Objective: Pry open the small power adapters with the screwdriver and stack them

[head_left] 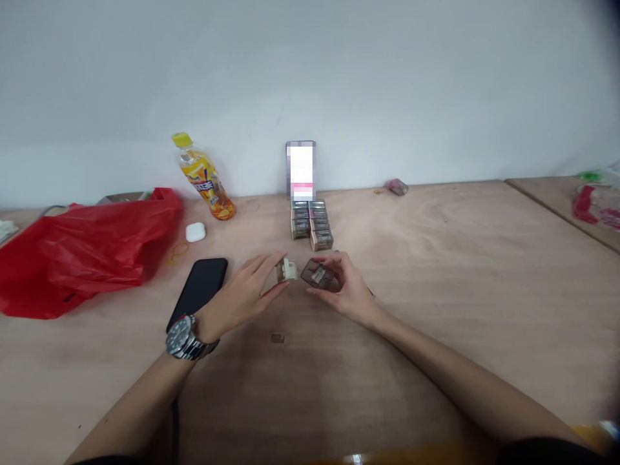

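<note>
My left hand point(252, 284), with a metal watch on its wrist, pinches a small pale piece point(287, 270) between thumb and fingers. Just to the right, my right hand point(346, 287) holds a dark see-through case point(317, 274) that has something lighter inside. The piece and the case are a short gap apart above the table. Beyond my hands stand two rows of small dark boxes point(320, 226), close together. A small dark flat piece point(278, 338) lies on the table nearer to me.
Behind the boxes, a lit phone point(301, 169) leans on the wall. To the left are a tilted drink bottle point(206, 181), a white case point(196, 232), a dark phone point(198, 290) and a red bag point(97, 248). A small reddish box point(398, 186) lies at the back right.
</note>
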Tool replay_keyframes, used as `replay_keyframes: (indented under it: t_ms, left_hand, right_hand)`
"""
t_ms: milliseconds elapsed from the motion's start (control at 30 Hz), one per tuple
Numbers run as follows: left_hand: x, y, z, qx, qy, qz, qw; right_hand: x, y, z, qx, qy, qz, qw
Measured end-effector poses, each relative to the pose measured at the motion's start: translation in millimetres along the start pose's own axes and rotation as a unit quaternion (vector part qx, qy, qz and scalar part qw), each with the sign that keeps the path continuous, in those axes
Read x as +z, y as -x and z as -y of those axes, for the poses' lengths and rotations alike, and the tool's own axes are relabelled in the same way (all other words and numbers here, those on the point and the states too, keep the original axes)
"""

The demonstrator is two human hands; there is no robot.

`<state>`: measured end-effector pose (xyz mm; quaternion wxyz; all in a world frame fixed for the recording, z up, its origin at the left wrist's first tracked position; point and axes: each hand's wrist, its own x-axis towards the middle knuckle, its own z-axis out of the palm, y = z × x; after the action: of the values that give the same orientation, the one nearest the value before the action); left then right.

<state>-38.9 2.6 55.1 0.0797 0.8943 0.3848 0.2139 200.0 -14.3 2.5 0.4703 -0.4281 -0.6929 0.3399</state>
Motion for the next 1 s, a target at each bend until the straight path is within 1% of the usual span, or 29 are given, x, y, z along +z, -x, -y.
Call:
replay_keyframes:
  t_ms: [133, 267, 400, 500, 600, 700, 833, 1000]
  left_hand:
    - [-3.5, -1.0, -3.9, 0.005, 0.009, -0.018, 1.000]
    - [-6.9, -2.9, -7.2, 0.008, 0.018, -0.059, 0.998]
    - [-7.3, -3.3, -8.9, 0.019, 0.040, -0.074, 0.996]
    - [-7.7, -2.9, -10.7, 0.040, 0.058, -0.072, 0.995]
    - [-8.6, -2.6, -12.6, 0.056, 0.076, -0.064, 0.993]
    - [-8.4, -2.7, -13.9, 0.063, 0.090, -0.043, 0.993]
    - [-4.4, -2.4, -15.6, 0.059, 0.100, -0.022, 0.993]
    - [4.6, -0.3, -17.8, 0.033, 0.117, -0.008, 0.993]
  right_hand:
    - [-1.6, -0.1, -0.5, 0.020, 0.014, 0.005, 1.000]
    - [-3.0, -1.4, 0.1, 0.011, 0.053, 0.004, 0.999]
    - [-3.4, -1.6, 0.0, 0.001, 0.082, 0.001, 0.997]
    - [-4.5, -1.3, 1.0, 0.000, 0.082, 0.011, 0.997]
    - [-6.5, -0.8, 4.3, 0.002, 0.061, 0.045, 0.997]
    - [-8.1, -0.7, 8.3, -0.003, 0.034, 0.078, 0.996]
    - [-8.7, -1.0, 10.3, -0.011, 0.027, 0.087, 0.996]
    - [-8.1, -0.8, 8.4, -0.022, 0.031, 0.088, 0.995]
